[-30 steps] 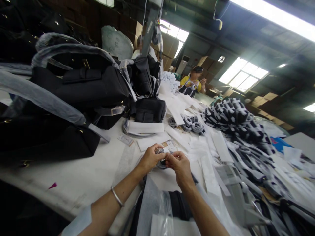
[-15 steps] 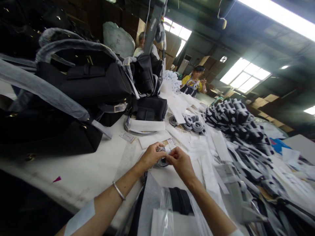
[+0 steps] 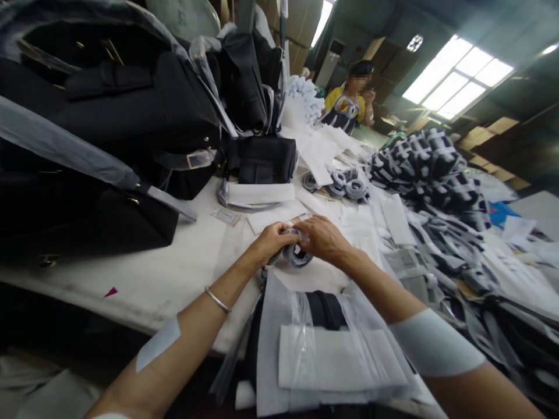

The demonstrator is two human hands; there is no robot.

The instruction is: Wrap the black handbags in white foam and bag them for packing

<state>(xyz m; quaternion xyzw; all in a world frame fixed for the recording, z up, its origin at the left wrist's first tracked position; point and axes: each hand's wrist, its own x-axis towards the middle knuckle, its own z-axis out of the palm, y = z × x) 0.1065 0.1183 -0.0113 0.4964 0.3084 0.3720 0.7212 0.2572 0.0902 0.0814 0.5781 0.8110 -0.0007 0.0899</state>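
A rolled-up strap [image 3: 290, 261], wrapped in greyish film, is between my hands above the white table [image 3: 192, 267]. My left hand [image 3: 271, 241] grips its left side, with the thumb across the top. My right hand [image 3: 325, 237] has its fingers bent and pressed against the upper right of the roll; the fingertips are partly hidden. Just below, close to me, a black bag [image 3: 325, 309] lies under clear film and white sheets [image 3: 332, 358]. Behind my hands are white paper pieces [image 3: 273, 216] and a small black bag [image 3: 267, 160].
Large black handbags [image 3: 109, 128] with wrapped handles crowd the left. More rolled straps [image 3: 356, 189] rest behind my hands. On the right lie a heap of wrapped black straps [image 3: 419, 157] and loose strips [image 3: 458, 250]. A co-worker in yellow [image 3: 334, 99] is at the back.
The view has tilted down, showing more of the wrapped bag near me. My right hand has turned over the roll, its elbow swinging outward, and the roll's round face shows more.
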